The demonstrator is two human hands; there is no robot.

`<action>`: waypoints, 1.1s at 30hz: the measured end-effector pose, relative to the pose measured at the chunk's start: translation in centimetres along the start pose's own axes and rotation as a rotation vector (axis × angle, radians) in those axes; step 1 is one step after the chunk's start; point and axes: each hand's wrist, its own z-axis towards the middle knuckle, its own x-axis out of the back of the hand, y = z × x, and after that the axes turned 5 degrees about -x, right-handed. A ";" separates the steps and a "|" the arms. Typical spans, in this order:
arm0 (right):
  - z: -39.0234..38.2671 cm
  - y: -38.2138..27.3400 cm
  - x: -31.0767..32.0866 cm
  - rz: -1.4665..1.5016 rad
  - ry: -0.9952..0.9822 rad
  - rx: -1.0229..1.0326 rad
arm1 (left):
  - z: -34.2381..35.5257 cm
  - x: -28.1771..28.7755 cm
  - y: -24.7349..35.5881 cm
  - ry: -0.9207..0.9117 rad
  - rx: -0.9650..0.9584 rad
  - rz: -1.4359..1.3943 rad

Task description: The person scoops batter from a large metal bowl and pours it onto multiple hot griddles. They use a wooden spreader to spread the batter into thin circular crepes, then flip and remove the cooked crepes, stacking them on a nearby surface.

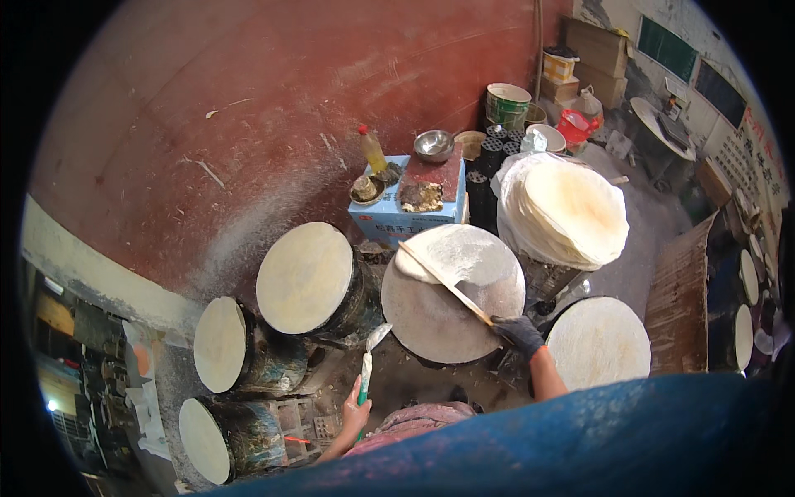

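Note:
My right hand, in a dark glove, is closed round the end of a long wooden spreading stick. The stick lies slantwise over a round griddle in front of me. Pale wet batter covers the far part of that griddle, against the stick. Bare, my left hand grips the green handle of a small scraper, its blade raised near the griddle's left edge. A tall stack of thin round flatbreads stands beyond the griddle on the right.
Round griddles with pale tops stand on drums at left and right. A blue box behind the middle griddle bears an oil bottle and a metal bowl. Black perforated coal cylinders and a green bucket stand farther back.

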 end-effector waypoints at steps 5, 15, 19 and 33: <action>2.8 0.4 2.3 0.186 0.166 -0.224 | -0.6 -0.3 1.5 -0.031 0.033 -0.088; 5.3 0.3 3.6 0.490 -0.071 -0.372 | -2.7 1.8 -0.3 -0.033 0.268 -0.317; 8.7 0.7 4.1 0.326 -0.187 -0.177 | -3.2 2.6 -0.7 -0.050 0.337 -0.410; 13.6 -0.6 4.1 -0.313 -0.497 -0.266 | -6.5 3.8 -3.3 0.090 0.422 -0.505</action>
